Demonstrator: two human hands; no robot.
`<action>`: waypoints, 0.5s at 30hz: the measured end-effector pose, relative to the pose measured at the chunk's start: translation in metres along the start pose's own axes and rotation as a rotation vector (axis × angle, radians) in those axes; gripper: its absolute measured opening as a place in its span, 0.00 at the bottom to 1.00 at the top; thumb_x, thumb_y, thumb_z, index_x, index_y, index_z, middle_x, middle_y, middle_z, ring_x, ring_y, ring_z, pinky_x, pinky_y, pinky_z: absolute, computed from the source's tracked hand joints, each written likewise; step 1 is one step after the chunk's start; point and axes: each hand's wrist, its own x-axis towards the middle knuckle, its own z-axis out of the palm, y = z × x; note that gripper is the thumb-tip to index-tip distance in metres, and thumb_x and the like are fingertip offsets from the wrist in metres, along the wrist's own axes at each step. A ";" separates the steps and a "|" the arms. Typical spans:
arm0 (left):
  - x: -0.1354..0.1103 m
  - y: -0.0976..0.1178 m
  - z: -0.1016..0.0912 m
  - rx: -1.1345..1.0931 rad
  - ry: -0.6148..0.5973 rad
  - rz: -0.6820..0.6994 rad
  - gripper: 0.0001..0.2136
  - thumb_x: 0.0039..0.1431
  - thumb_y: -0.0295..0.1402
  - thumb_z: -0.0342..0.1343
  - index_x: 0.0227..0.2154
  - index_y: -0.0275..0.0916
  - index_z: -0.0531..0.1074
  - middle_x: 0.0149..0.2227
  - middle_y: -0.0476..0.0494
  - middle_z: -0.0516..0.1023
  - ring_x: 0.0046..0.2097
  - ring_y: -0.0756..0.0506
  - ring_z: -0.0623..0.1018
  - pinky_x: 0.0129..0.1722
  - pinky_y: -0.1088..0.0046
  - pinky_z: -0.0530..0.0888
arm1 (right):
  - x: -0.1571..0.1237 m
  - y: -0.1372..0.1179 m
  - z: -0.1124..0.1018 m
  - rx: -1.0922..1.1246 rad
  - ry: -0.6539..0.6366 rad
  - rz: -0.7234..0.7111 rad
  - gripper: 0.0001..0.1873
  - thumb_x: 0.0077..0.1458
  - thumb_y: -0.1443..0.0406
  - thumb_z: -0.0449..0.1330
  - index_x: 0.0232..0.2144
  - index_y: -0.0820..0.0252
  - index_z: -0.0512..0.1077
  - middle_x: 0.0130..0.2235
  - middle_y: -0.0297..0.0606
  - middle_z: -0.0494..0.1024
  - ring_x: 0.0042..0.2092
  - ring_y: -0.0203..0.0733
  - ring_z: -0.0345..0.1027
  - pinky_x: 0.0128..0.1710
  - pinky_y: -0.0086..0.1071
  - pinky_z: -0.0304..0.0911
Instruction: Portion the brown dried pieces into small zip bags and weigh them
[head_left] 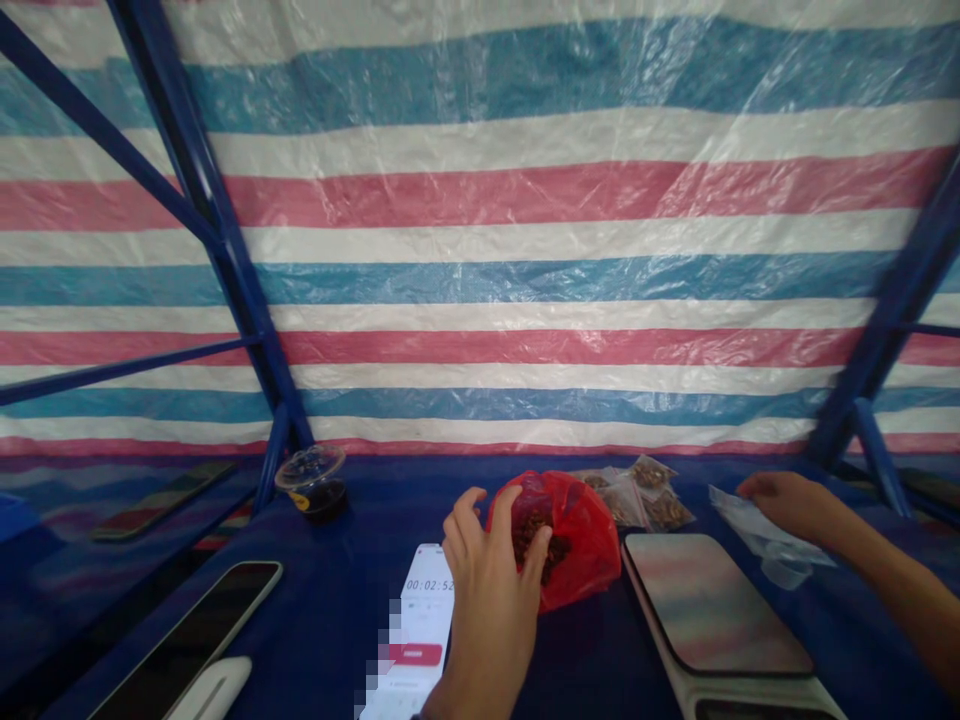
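My left hand (495,560) is at the left side of a red plastic bag (589,545), its fingers spread and curved near the rim. The bag's mouth is open, and small brown dried pieces (536,540) show inside. To the right, my right hand (780,500) has its fingers closed at the clear plastic bags (750,525), which lie flat; the fingertips are partly hidden. Beside those bags is a small clear plastic cup (786,572). Between my hands lies a scale (712,600) with a shiny metal plate.
Several filled clear sachets (652,495) lie behind the red bag. A phone (424,620) showing a timer lies left of my left hand. Further left are a dark phone (191,640), a white case (214,690) and a lidded cup of dark liquid (319,490). Blue frame bars (217,230) flank the table.
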 end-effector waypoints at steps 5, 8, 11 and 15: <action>-0.001 0.006 -0.003 -0.028 -0.020 0.007 0.16 0.69 0.33 0.57 0.57 0.48 0.75 0.57 0.38 0.62 0.57 0.33 0.67 0.59 0.42 0.70 | -0.001 -0.028 0.031 0.045 -0.176 -0.047 0.05 0.52 0.66 0.64 0.26 0.54 0.79 0.33 0.48 0.87 0.38 0.58 0.83 0.41 0.41 0.71; -0.003 0.011 -0.006 -0.063 -0.042 0.005 0.15 0.69 0.31 0.56 0.56 0.46 0.75 0.57 0.37 0.62 0.58 0.33 0.67 0.59 0.43 0.70 | -0.010 -0.043 0.059 0.042 -0.179 -0.007 0.06 0.49 0.59 0.67 0.29 0.54 0.79 0.32 0.45 0.86 0.39 0.61 0.83 0.39 0.43 0.72; -0.005 0.014 -0.008 -0.103 -0.060 0.014 0.14 0.69 0.30 0.56 0.55 0.47 0.75 0.58 0.37 0.62 0.60 0.33 0.66 0.60 0.43 0.69 | -0.011 -0.054 0.070 0.041 -0.165 0.037 0.07 0.44 0.58 0.68 0.26 0.53 0.78 0.30 0.43 0.86 0.38 0.65 0.83 0.39 0.47 0.71; -0.005 0.017 -0.012 -0.173 -0.093 0.012 0.13 0.70 0.31 0.55 0.53 0.49 0.76 0.58 0.38 0.65 0.60 0.34 0.68 0.61 0.44 0.69 | -0.003 -0.068 0.052 0.114 -0.114 0.045 0.05 0.44 0.60 0.66 0.24 0.52 0.74 0.32 0.45 0.86 0.40 0.64 0.82 0.40 0.47 0.71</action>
